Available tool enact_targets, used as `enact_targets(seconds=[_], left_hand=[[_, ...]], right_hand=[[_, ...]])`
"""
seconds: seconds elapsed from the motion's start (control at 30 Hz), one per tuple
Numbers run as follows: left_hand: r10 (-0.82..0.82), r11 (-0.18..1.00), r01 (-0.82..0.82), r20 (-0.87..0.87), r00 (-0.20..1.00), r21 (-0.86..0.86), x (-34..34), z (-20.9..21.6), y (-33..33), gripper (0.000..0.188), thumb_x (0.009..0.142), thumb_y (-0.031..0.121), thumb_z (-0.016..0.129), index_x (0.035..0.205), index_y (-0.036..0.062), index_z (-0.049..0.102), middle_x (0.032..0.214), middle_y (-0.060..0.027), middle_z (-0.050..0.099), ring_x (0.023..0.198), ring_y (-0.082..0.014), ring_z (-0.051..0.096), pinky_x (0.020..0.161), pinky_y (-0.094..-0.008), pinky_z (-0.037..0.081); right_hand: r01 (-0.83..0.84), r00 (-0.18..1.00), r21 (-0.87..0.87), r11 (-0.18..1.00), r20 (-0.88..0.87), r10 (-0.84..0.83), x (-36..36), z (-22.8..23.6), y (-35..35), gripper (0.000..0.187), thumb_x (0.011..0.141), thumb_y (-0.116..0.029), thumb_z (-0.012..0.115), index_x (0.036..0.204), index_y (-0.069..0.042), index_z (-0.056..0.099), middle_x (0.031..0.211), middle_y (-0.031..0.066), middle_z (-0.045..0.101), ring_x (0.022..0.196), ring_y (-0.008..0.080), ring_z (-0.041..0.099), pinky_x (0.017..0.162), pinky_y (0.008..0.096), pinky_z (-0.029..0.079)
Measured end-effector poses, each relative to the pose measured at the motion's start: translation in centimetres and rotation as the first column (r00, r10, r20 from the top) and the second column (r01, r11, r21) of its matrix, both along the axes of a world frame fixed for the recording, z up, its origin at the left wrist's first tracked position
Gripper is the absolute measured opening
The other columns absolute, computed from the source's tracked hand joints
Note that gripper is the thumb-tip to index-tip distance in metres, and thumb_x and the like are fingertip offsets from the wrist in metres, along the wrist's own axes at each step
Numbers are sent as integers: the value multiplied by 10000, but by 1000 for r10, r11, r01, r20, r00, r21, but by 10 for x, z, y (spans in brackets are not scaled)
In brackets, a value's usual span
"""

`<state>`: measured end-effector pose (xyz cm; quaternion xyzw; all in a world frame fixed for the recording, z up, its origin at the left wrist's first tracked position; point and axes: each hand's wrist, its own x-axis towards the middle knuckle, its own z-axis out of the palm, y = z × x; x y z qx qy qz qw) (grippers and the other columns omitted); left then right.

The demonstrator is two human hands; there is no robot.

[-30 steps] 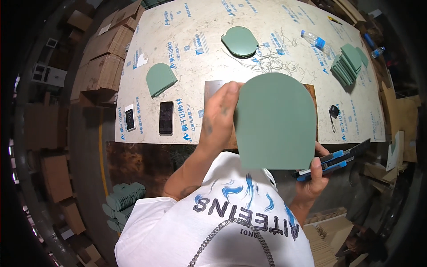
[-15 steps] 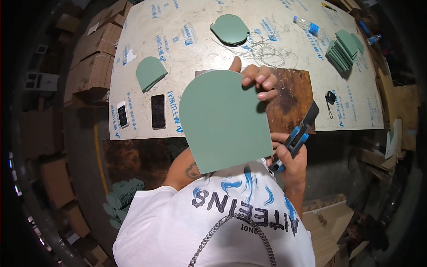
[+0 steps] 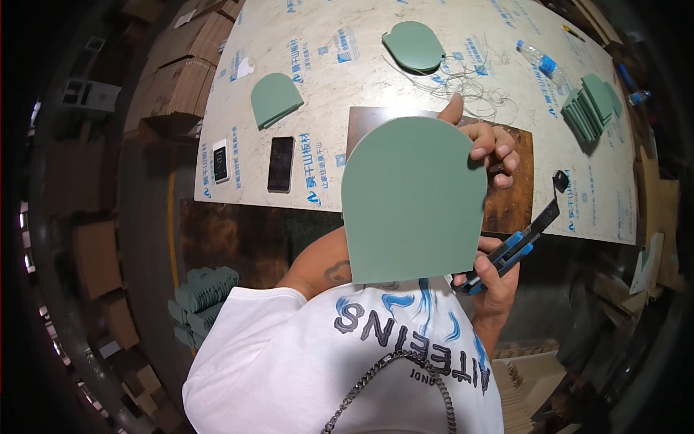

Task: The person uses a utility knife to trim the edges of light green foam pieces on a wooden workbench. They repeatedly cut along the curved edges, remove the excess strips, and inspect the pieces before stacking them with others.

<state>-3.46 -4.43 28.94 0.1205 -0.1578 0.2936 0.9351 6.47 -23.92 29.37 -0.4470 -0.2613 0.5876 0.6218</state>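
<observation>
Left hand clamps the green sheet at its top edge — right hand, just below, grips a knife.

Two dark-screened phones lie side by side on the table's left edge, beside stacked brown cardboard boxes.
</observation>
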Motion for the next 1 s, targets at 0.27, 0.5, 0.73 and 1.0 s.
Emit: enact_targets(seconds=[0.27, 0.5, 0.73, 1.0], left_hand=[[-10, 1000, 11, 143, 990, -7, -3, -8, 1, 751, 1077, 574, 107, 834, 58, 595, 1062, -136, 561, 1114, -286, 533, 957, -409, 483], [94, 983, -96, -20, 995, -155, -5, -9, -3, 652, 1083, 532, 253, 726, 80, 559, 965, -79, 491, 1021, -190, 432, 857, -269, 435], [113, 961, -146, -147, 983, -236, 0, -11, 4, 626, 1096, 486, 297, 672, 71, 498, 905, -77, 450, 913, -179, 386, 775, -280, 398], [59, 948, -146, -294, 954, -284, 40, -34, 20, 547, 1103, 442, 326, 738, 72, 495, 939, -77, 444, 927, -186, 385, 842, -293, 395]], right_hand=[[-5, 1000, -17, 1000, 6, 5, 0, 1, -1, 413, 919, -113, 660, 1185, 188, 564, 849, 240, 718, 662, 229, 710, 595, 284, 560], [-20, 999, -67, 998, -44, 18, -1, 10, 4, 469, 897, -122, 664, 1221, 198, 554, 921, 267, 728, 692, 255, 742, 593, 268, 603], [-89, 987, -76, 993, -137, 78, 7, 8, 13, 483, 901, -89, 707, 1277, 164, 539, 975, 215, 732, 747, 214, 729, 663, 283, 594], [-90, 991, -209, 974, -111, 67, 46, -2, 29, 427, 938, -86, 659, 1286, 136, 549, 933, 148, 713, 748, 191, 720, 664, 266, 567]])
